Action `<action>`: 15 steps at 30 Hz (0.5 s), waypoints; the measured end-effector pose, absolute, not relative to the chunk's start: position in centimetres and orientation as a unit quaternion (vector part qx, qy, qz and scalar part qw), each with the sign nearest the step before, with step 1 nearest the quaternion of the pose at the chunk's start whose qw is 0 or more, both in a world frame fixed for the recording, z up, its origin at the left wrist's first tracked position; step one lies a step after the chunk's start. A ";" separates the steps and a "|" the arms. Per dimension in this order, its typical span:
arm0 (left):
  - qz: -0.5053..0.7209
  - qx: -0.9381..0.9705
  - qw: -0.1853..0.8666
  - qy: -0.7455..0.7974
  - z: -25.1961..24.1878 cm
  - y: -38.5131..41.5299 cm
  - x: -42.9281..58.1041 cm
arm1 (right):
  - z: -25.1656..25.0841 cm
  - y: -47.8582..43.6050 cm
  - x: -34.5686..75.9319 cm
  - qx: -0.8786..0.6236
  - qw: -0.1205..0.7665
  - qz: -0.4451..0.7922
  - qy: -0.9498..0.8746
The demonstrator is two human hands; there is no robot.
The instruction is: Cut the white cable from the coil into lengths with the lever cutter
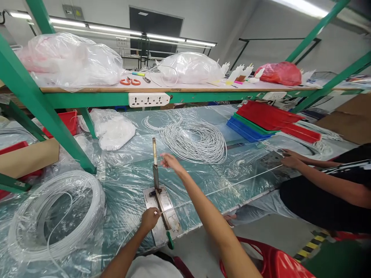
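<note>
My left hand point(150, 219) pinches a thin white cable point(203, 196) at the metal base of a lever cutter point(166, 216). The cable runs across the base and stretches rightward to a co-worker's hands point(290, 158). The cutter's handle point(155, 152) stands upright, its grip worn and rusty. Just right of that grip is my right hand point(172, 162), its fingers loosely apart and holding nothing that I can see. A large coil of white cable point(92, 200), wrapped in clear plastic, lies to my left.
A loose pile of cut white cables point(194, 141) lies beyond the cutter. Stacked red, green and blue trays point(252, 123) stand at the right back. A green frame post point(55, 116) rises at left. Below the shelf edge runs a power strip point(149, 99). A red stool point(275, 258) is at lower right.
</note>
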State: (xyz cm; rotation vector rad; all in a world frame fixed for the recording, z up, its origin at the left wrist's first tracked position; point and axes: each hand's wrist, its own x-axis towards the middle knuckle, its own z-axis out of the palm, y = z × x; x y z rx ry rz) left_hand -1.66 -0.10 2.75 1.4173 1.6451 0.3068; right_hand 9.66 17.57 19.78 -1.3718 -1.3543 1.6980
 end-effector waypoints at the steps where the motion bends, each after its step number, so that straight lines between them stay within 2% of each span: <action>1: 0.127 0.573 0.454 0.670 2.8 -0.1 -1.6 | 19.8 19.1 9.2 -0.523 0.295 0.625 -0.499; 8: 0.160 0.548 0.488 0.660 1.0 0.5 -0.7 | 19.0 23.8 5.5 -0.539 0.264 0.655 -0.460; 15: 0.212 0.480 0.568 0.634 -2.4 0.8 -0.5 | 21.6 22.1 7.6 -0.541 0.241 0.679 -0.434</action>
